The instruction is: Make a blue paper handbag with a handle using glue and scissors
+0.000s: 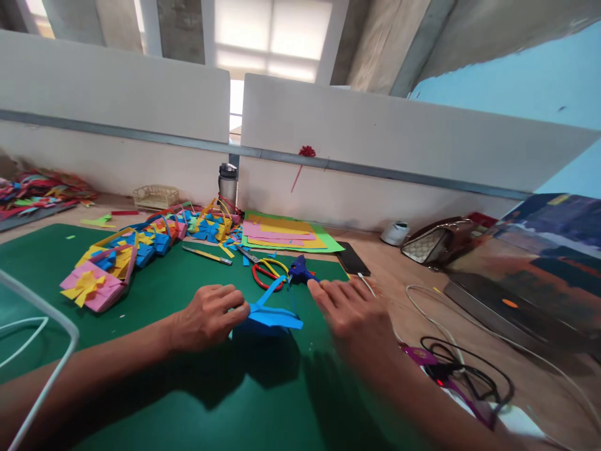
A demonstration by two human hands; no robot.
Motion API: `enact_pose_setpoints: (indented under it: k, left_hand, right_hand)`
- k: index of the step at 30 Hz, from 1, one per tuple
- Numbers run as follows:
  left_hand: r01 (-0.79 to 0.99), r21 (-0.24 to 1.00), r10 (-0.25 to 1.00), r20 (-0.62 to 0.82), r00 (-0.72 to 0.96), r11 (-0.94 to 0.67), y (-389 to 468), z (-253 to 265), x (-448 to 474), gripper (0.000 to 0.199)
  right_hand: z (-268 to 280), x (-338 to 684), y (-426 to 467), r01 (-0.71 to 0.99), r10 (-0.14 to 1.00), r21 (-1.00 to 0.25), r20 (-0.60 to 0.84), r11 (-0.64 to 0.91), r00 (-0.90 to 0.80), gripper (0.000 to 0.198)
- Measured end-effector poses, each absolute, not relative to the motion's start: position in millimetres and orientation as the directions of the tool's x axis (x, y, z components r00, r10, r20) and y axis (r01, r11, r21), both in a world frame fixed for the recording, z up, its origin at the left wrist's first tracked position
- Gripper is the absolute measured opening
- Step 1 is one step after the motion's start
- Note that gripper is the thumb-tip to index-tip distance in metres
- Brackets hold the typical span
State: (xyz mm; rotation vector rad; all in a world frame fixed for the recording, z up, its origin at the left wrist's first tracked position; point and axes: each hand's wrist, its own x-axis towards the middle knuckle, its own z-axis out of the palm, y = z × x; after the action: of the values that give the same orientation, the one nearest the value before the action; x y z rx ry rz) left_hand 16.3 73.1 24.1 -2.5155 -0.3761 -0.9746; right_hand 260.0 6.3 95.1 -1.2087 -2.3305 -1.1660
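Observation:
My left hand (211, 316) is closed, its thumb and fingers pinching a folded piece of bright blue paper (272, 318) above the green mat. A narrow blue strip rises from that paper toward the tip of a dark blue glue gun (298, 269). My right hand (352, 307) is closed around the back of the glue gun, whose handle is mostly hidden by the fingers. Just behind the blue paper lie scissors (263, 285) with red and yellow handles.
A green cutting mat (154, 401) covers the table. Finished-looking paper baskets (94, 285) line its left side. Behind are a slim cutter (206, 255), stacked coloured sheets (282, 233), a dark phone-like slab (353, 258) and a metal bottle (228, 185). Cables (488, 376) tangle at the right.

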Motion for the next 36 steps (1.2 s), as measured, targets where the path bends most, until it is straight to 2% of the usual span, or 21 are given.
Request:
enact_pose_setpoints:
  k: [2,6,10,15,18,25,30,36]
  left_hand:
    - [0.390,-0.290,0.096,0.684,0.723,-0.874,72.9,24.9,16.6,0.018]
    - [0.398,-0.300,0.086,0.697,0.712,-0.867,70.8,28.0,18.1,0.018]
    - [0.403,-0.295,0.082,0.712,0.698,-0.866,69.2,28.5,21.1,0.018]
    - [0.414,-0.270,0.118,0.699,0.705,-0.869,67.6,27.6,24.2,0.020]
    - [0.412,-0.266,0.111,0.711,0.694,-0.871,66.6,28.9,25.2,0.022]
    - [0.402,-0.271,0.112,0.694,0.711,-0.875,63.2,29.0,26.6,0.020]
    - [0.395,-0.274,0.102,0.697,0.710,-0.877,57.7,29.3,28.4,0.017]
    - [0.396,-0.285,0.098,0.692,0.715,-0.873,54.4,29.3,30.3,0.019]
  right_hand:
    - [106.2,248.7,7.1,0.725,0.461,0.536,0.560,0.432,-0.689,0.023]
    - [100.5,226.0,22.4,0.593,0.357,0.545,0.482,0.594,-0.800,0.020]
    - [88.9,216.1,36.3,0.501,0.332,0.563,0.381,0.658,-0.863,0.023]
    - [89.8,212.8,36.4,0.482,0.321,0.575,0.364,0.661,-0.874,0.028]
    - [89.5,212.4,35.5,0.535,0.349,0.565,0.410,0.629,-0.843,0.030]
    - [84.7,218.0,34.8,0.688,0.497,0.471,0.477,0.552,-0.725,0.027]
    - [83.6,222.7,36.9,0.778,0.538,0.372,0.569,0.507,-0.622,0.026]
    - [86.0,224.8,35.9,0.849,0.662,0.261,0.537,0.459,-0.523,0.027]
